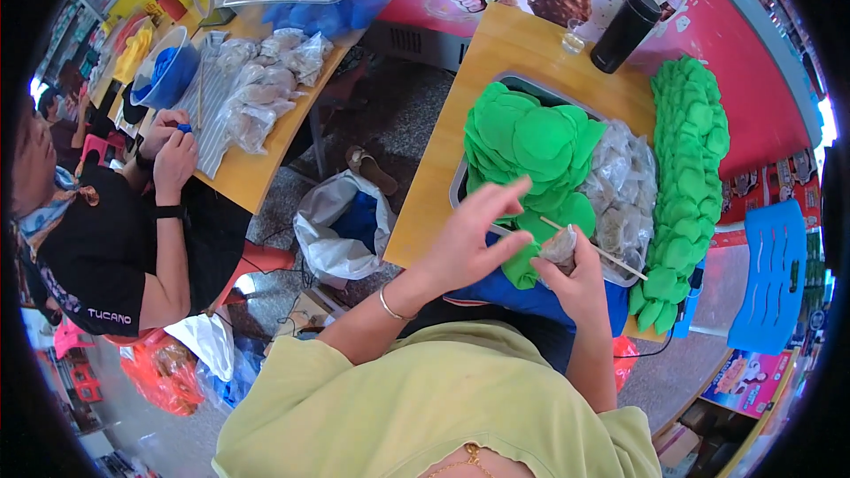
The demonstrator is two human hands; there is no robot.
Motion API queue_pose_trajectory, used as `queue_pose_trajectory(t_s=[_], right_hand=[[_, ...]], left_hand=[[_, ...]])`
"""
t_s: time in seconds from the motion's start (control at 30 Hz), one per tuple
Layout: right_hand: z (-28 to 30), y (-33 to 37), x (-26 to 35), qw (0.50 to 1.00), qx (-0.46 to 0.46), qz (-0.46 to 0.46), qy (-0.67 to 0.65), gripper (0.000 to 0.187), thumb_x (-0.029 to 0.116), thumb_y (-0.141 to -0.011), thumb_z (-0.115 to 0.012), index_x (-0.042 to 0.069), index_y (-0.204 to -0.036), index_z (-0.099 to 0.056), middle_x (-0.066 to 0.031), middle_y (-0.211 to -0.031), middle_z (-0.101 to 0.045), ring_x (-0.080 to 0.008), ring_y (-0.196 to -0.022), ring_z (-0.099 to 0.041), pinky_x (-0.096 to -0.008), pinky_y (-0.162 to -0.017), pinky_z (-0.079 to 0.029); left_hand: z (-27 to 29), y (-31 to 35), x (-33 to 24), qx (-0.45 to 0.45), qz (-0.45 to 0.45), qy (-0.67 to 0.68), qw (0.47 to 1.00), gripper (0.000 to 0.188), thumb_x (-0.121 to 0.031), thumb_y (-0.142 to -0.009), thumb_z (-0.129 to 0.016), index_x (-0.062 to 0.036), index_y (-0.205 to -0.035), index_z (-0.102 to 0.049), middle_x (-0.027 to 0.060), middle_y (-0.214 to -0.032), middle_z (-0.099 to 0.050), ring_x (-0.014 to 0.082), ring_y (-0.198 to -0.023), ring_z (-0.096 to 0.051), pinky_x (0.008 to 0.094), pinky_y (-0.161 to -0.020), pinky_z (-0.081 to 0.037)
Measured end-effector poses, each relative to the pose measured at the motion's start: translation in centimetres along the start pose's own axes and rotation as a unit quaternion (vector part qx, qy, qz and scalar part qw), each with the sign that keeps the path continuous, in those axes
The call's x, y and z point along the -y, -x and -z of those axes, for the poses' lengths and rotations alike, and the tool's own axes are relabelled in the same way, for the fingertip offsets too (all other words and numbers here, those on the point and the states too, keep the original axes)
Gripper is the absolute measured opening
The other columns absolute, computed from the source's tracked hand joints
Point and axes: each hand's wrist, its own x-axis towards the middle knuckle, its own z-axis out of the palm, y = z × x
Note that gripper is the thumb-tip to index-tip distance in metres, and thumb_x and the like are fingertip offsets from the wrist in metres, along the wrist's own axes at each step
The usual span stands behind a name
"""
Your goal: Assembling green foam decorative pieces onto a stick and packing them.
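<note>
My right hand (577, 288) grips a small plastic-wrapped beige lump (559, 250) at the tray's near edge. A thin wooden stick (620, 265) slants past that hand; whether the fingers also hold it I cannot tell. To its left, my left hand (478, 235) is open, its fingers spread above the tray and holding nothing. Round green fabric-like pieces (536, 133) are heaped in the left part of the grey tray (456, 184). Clear bags with beige contents (624, 179) fill the tray's right part.
A long stack of green pieces (689, 177) lies right of the tray. Behind stand a black bottle (625, 31) and a small clear cup (573, 37). At left a co-worker (97, 239) handles something blue at another table (251, 179). A white sack (341, 252) sits between the tables.
</note>
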Motion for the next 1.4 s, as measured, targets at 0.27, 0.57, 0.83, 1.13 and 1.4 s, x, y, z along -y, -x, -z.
queue_pose_trajectory(t_s=[0.27, 0.57, 0.83, 1.13, 1.4], right_hand=[[0.4, 0.3, -0.5, 1.0, -0.015, -0.001, 0.008, 0.028, 0.009, -0.074, -0.069, 0.002, -0.095, -0.052, -0.0046, -0.083, -0.057, -0.0103, -0.076, -0.053, -0.0266, -0.067, -0.044], [1.7, 0.3, 0.4, 0.998, -0.006, 0.03, -0.063, 0.02, 0.005, -0.081, -0.061, 0.001, -0.099, -0.053, -0.0042, -0.09, -0.058, -0.0076, -0.082, -0.055, -0.0239, -0.072, -0.047], [1.1, 0.8, -0.1, 0.995, -0.071, 0.039, -0.065, 0.019, 0.0, -0.079, -0.063, 0.002, -0.095, -0.053, -0.0019, -0.086, -0.057, -0.0047, -0.075, -0.053, -0.0208, -0.065, -0.045], [1.4, 1.0, 0.1, 0.981, -0.041, 0.04, -0.187, 0.015, 0.002, -0.077, -0.066, 0.002, -0.09, -0.058, -0.0037, -0.089, -0.06, -0.0077, -0.083, -0.056, -0.024, -0.073, -0.046], [1.4, 1.2, -0.6, 0.996, -0.013, 0.028, -0.078, 0.013, 0.0, -0.078, -0.064, 0.002, -0.089, -0.057, -0.0009, -0.087, -0.058, -0.0043, -0.073, -0.05, -0.0196, -0.063, -0.04]], left_hand=[[-2.4, 2.0, 2.0, 0.083, 0.177, 0.274, 0.942, 0.017, -0.014, -0.083, -0.064, -0.0013, -0.094, -0.06, 0.0002, -0.081, -0.055, 0.007, -0.074, -0.051, 0.0213, -0.063, -0.04], [-3.5, 1.0, 1.3, -0.017, 0.206, 0.386, 0.899, 0.01, -0.009, -0.087, -0.06, -0.002, -0.093, -0.057, -0.0013, -0.087, -0.058, 0.0039, -0.078, -0.052, 0.0198, -0.07, -0.044], [-4.7, 1.3, 0.7, -0.006, 0.242, 0.456, 0.857, 0.013, -0.007, -0.085, -0.062, -0.0026, -0.095, -0.056, -0.0007, -0.088, -0.059, 0.0049, -0.079, -0.053, 0.0211, -0.072, -0.045], [-4.9, 1.3, 0.9, -0.007, 0.259, 0.553, 0.792, 0.013, -0.006, -0.086, -0.06, -0.0036, -0.098, -0.055, 0.0018, -0.09, -0.059, 0.0079, -0.083, -0.055, 0.0238, -0.073, -0.047], [-5.1, 1.3, 0.7, -0.001, 0.276, 0.475, 0.836, 0.012, -0.009, -0.085, -0.062, -0.0038, -0.095, -0.056, 0.0004, -0.089, -0.058, 0.0069, -0.083, -0.054, 0.023, -0.073, -0.046]])
